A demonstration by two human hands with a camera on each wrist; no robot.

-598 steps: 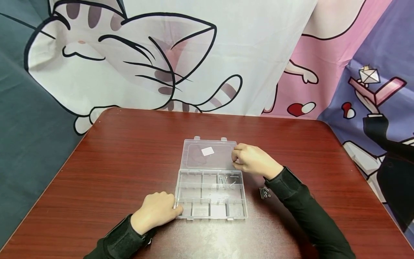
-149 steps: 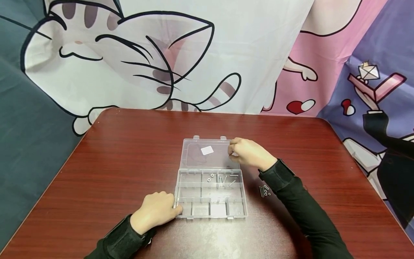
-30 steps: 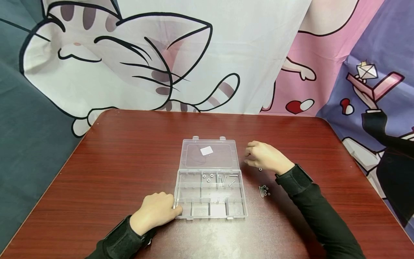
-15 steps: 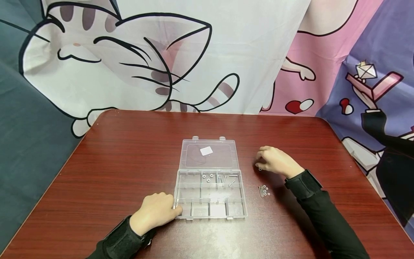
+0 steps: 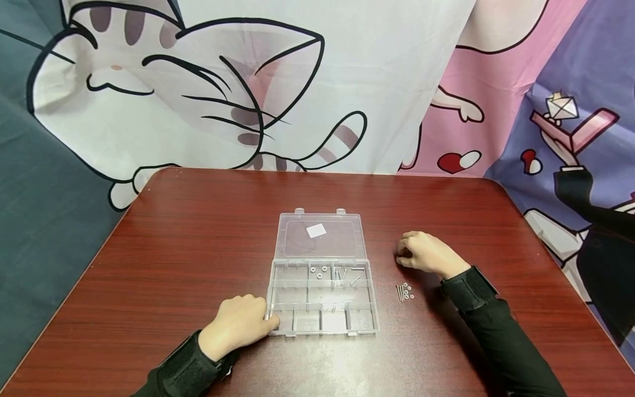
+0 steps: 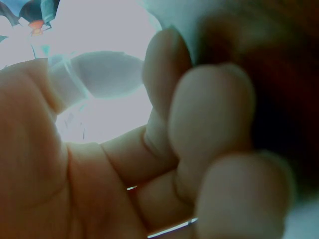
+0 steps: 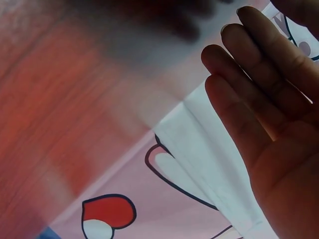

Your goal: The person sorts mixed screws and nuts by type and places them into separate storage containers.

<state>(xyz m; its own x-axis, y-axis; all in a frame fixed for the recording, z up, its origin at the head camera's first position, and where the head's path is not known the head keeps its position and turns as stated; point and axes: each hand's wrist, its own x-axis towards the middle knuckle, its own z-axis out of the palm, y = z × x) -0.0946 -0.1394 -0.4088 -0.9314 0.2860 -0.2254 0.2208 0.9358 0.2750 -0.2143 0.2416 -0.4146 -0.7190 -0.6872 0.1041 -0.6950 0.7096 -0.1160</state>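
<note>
My left hand (image 5: 243,320) holds the front left corner of a clear plastic compartment box (image 5: 324,334), thumb over its rim. In the left wrist view, the fingers (image 6: 214,109) curl beside the overexposed box. Its lid (image 5: 342,237) lies open toward the back. Several small nuts (image 5: 319,276) sit in one rear compartment; thin screws or pins (image 5: 342,274) lie in the rear right one. On the table right of the box, my right hand (image 5: 429,253) bends thumb and index toward each other at the tabletop. Whatever lies at those fingertips is hidden; the right wrist view shows only the other fingers (image 7: 249,99) clearly.
A small group of screws or pins (image 5: 399,293) and nuts (image 5: 407,293) lies on the brown table (image 5: 208,220), just in front of the right hand. A white label (image 5: 316,231) is on the lid. Printed cloth (image 5: 377,82) hangs behind the table.
Nuts have appeared in the rear middle compartment since the oldest frame. My right hand has moved from the lid rightward and down over a lone nut, now out of sight. The left hand stays put.
</note>
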